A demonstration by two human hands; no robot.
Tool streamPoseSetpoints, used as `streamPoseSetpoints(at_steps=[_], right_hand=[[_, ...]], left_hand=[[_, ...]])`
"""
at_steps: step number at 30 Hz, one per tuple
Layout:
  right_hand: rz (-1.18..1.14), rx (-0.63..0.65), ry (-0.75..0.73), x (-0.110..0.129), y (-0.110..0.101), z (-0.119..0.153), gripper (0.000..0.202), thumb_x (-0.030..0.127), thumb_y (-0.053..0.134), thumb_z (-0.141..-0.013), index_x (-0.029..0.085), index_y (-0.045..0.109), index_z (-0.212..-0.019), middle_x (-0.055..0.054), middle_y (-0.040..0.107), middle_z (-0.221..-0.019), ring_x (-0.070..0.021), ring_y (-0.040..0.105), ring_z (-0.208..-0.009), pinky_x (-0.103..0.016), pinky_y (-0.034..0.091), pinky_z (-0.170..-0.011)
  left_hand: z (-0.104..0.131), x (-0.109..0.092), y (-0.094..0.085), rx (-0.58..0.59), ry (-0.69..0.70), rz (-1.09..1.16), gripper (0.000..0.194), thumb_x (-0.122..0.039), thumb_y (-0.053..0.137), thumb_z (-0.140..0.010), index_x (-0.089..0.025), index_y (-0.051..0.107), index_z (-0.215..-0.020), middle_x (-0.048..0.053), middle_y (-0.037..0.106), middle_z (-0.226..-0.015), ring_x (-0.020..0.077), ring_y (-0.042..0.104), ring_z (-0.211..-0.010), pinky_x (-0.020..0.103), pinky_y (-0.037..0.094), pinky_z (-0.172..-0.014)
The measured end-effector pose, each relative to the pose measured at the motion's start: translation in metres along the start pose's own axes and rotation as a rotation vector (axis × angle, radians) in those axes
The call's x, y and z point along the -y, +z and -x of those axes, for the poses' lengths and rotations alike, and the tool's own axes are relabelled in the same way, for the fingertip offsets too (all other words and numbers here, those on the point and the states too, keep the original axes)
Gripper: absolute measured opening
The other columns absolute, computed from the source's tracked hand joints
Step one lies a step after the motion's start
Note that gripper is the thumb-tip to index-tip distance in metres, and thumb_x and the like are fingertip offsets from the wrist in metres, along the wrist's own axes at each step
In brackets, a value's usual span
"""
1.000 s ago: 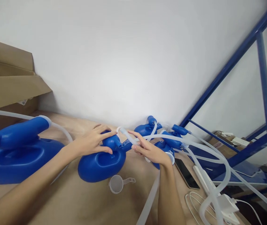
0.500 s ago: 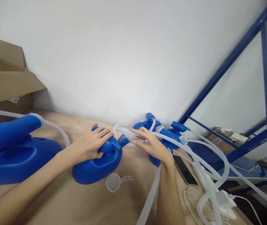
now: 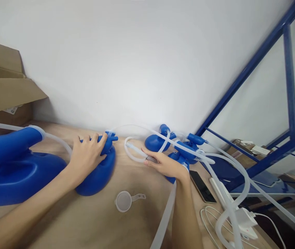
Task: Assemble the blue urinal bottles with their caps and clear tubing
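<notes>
My left hand (image 3: 87,152) is closed over the top of a blue plastic bottle (image 3: 100,176), which leans on the table with its short spout (image 3: 113,138) turned right. My right hand (image 3: 164,164) is curled with thumb and fingers close together. Something small and greyish (image 3: 151,158) shows between them, too hidden to name. Just past the fingertips lies a coil of translucent tube (image 3: 137,149). Nearer me, a clear plastic cap with a strap (image 3: 123,201) rests on the table.
A larger blue bottle (image 3: 20,176) with a tube stands at left, beside an open cardboard box (image 3: 9,93). More blue bottles (image 3: 180,152) and tangled tubes (image 3: 246,186) crowd the right. A phone (image 3: 202,186), a power strip (image 3: 220,192) and a blue metal frame (image 3: 243,76) are there too.
The bottle under my left hand has tilted and shifted left, its spout turning away from my right hand. My right hand has dropped slightly, its fingers now closer together.
</notes>
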State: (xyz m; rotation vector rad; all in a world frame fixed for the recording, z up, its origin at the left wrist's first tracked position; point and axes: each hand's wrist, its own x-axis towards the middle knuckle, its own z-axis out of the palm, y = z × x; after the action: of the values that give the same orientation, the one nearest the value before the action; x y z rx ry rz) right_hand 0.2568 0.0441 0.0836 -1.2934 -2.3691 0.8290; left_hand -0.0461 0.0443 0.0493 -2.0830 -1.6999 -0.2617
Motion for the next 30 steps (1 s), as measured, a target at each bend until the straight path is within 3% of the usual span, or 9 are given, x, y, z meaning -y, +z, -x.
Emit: streamPoseSetpoints(at_steps=[5,8,10,12,16,20,23,27,30], right_hand=[[-0.002,0.035,-0.008,-0.001,0.004,-0.004,0.064,0.053,0.057,-0.101,0.02,0.049,-0.155,-0.01,0.049,-0.161,-0.0299,0.043,-0.15,-0.05,0.033,-0.125],[0.009,0.0,0.012,0.003,0.004,-0.004,0.061,0.057,0.042,-0.105,0.019,0.055,-0.151,-0.01,0.074,-0.123,-0.0254,0.066,-0.118,-0.045,0.047,-0.111],[0.0,-0.051,0.029,0.006,0.003,-0.004,0.06,0.058,0.034,-0.107,0.021,0.063,-0.143,-0.004,0.073,-0.092,-0.0219,0.067,-0.093,-0.041,0.051,-0.098],[-0.004,-0.131,0.02,0.01,0.003,-0.005,0.058,0.058,0.033,-0.107,0.021,0.071,-0.132,-0.003,0.069,-0.083,-0.0221,0.065,-0.088,-0.038,0.05,-0.094],[0.051,-0.304,-0.014,0.019,0.009,-0.01,0.051,0.049,0.033,-0.109,0.021,0.074,-0.12,-0.007,0.075,-0.099,-0.0264,0.067,-0.105,-0.038,0.046,-0.099],[0.211,-0.36,0.018,0.023,0.015,-0.016,0.046,0.044,0.031,-0.11,0.024,0.071,-0.121,-0.009,0.076,-0.114,-0.0282,0.068,-0.114,-0.039,0.045,-0.1],[0.295,-0.33,0.059,0.021,0.017,-0.017,0.044,0.05,0.036,-0.109,0.025,0.062,-0.135,-0.009,0.075,-0.115,-0.029,0.069,-0.112,-0.04,0.046,-0.097],[0.27,-0.172,0.08,0.011,0.019,-0.018,0.056,0.051,0.057,-0.101,0.024,0.05,-0.15,-0.01,0.075,-0.113,-0.0292,0.069,-0.111,-0.043,0.048,-0.101],[0.157,-0.129,0.008,0.002,0.017,-0.018,0.053,0.04,0.052,-0.104,0.027,0.045,-0.156,-0.01,0.068,-0.136,-0.0271,0.064,-0.124,-0.046,0.045,-0.111]], left_hand=[[-0.007,0.027,-0.003,0.084,0.286,0.177,0.079,-0.058,0.068,-0.089,-0.027,0.044,-0.157,0.018,0.069,-0.131,0.0401,0.068,-0.11,0.048,0.047,-0.095],[-0.012,0.036,-0.003,0.121,0.343,0.282,0.08,-0.066,0.066,-0.086,-0.034,0.046,-0.157,0.014,0.07,-0.133,0.0378,0.069,-0.111,0.045,0.048,-0.096],[-0.013,0.039,-0.002,0.11,0.362,0.336,0.078,-0.067,0.067,-0.084,-0.035,0.052,-0.153,0.012,0.071,-0.13,0.0374,0.069,-0.113,0.043,0.049,-0.095],[-0.014,0.039,0.0,0.095,0.378,0.373,0.074,-0.065,0.068,-0.083,-0.037,0.056,-0.15,0.011,0.071,-0.128,0.0364,0.07,-0.11,0.041,0.05,-0.093],[-0.012,0.039,0.003,0.117,0.364,0.353,0.074,-0.061,0.069,-0.083,-0.041,0.052,-0.152,0.01,0.068,-0.134,0.0329,0.073,-0.093,0.037,0.051,-0.079],[-0.01,0.039,0.002,0.102,0.369,0.359,0.073,-0.06,0.068,-0.083,-0.041,0.053,-0.151,0.01,0.068,-0.134,0.0312,0.073,-0.087,0.036,0.051,-0.076],[-0.01,0.038,0.002,0.099,0.368,0.355,0.072,-0.059,0.068,-0.083,-0.039,0.055,-0.151,0.01,0.069,-0.132,0.0307,0.073,-0.087,0.035,0.051,-0.076],[-0.01,0.038,0.002,0.095,0.369,0.356,0.071,-0.06,0.066,-0.083,-0.036,0.057,-0.15,0.012,0.069,-0.131,0.031,0.073,-0.088,0.035,0.052,-0.077],[-0.01,0.038,0.002,0.093,0.368,0.363,0.071,-0.06,0.066,-0.083,-0.036,0.057,-0.149,0.012,0.069,-0.133,0.0316,0.073,-0.09,0.036,0.052,-0.077]])
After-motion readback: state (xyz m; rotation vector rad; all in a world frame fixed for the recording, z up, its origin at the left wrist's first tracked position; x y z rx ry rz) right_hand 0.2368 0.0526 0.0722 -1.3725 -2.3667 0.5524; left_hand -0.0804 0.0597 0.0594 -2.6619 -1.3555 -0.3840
